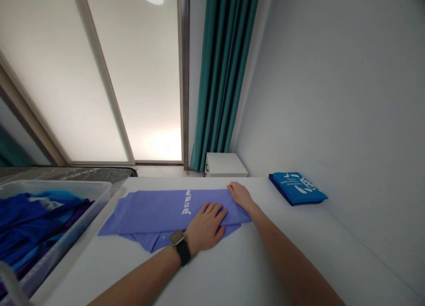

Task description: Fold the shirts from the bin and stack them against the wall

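Observation:
A purple shirt (149, 211) with white lettering lies folded lengthwise on the white table, its collar side showing along the near edge. My left hand (207, 224), with a dark watch on the wrist, rests flat on the shirt's near middle, fingers apart. Over at the shirt's far right corner, my right hand (239, 194) has its fingers curled in on the fabric edge. Exactly how much cloth is pinched there is hidden by the fingers.
A folded blue stack of clothing (297, 188) with white print sits at the right by the wall. To the left stands a white plastic bin (104, 191) full of blue and purple clothes. Beyond the table (229, 275) are a small white cabinet (226, 164) and a green curtain (222, 85).

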A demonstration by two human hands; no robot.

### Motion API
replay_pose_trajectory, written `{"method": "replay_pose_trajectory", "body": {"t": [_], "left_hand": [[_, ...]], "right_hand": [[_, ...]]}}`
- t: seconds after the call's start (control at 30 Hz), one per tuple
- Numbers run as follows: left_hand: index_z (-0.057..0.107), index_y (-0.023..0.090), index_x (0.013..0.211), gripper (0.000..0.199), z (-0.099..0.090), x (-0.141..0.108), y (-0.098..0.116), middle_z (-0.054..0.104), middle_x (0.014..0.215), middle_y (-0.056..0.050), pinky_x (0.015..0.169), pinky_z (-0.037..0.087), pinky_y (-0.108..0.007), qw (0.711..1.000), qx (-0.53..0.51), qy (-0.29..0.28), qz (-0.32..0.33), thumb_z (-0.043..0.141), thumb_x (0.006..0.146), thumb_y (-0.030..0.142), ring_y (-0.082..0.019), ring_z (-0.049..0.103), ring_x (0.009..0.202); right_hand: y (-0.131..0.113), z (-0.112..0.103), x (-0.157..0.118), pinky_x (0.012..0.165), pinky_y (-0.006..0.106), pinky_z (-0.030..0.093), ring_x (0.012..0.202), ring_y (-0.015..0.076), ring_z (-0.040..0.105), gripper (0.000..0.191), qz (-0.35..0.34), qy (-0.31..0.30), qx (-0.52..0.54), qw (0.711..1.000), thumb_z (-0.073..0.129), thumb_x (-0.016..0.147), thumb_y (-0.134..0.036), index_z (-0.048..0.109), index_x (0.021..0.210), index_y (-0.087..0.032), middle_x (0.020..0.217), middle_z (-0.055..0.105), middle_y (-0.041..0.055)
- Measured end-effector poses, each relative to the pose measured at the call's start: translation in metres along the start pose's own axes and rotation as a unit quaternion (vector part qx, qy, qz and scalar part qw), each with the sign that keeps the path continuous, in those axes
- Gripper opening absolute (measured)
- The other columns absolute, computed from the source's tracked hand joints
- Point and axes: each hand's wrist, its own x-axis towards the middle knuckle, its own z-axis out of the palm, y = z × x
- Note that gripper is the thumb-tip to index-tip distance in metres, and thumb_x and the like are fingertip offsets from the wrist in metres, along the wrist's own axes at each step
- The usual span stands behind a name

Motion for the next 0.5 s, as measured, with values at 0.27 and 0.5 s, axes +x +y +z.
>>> {"method": "replay_pose_trajectory", "body": {"t": [0.27, 0.5], "left_hand": [[0.050, 0.021, 0.130, 0.041, 0.002, -0.001, -0.001, 0.055, 0.130, -0.011, 0.108, 0.031, -0.047, 1.000, -0.004, 0.004, -0.004, 0.049, 0.091, 0.033, -0.027, 0.048, 0.120], [0.047, 0.014, 0.134, 0.047, 0.004, 0.000, 0.000, 0.054, 0.133, -0.014, 0.111, 0.028, -0.047, 1.000, 0.004, -0.011, -0.008, 0.047, 0.092, 0.036, -0.028, 0.046, 0.123]], "right_hand": [[-0.006, -0.008, 0.003, 0.080, 0.031, 0.039, 0.090, 0.0223, 0.063, 0.025, -0.017, -0.004, -0.061, 0.998, 0.041, 0.099, -0.029, 0.064, 0.091, -0.021, 0.097, 0.070, 0.0098], [-0.031, -0.018, -0.028, 0.096, 0.038, 0.034, 0.112, 0.0266, 0.053, 0.036, -0.056, 0.050, -0.066, 0.995, 0.035, 0.093, -0.012, 0.063, 0.115, -0.018, 0.116, 0.064, 0.0142]]}}
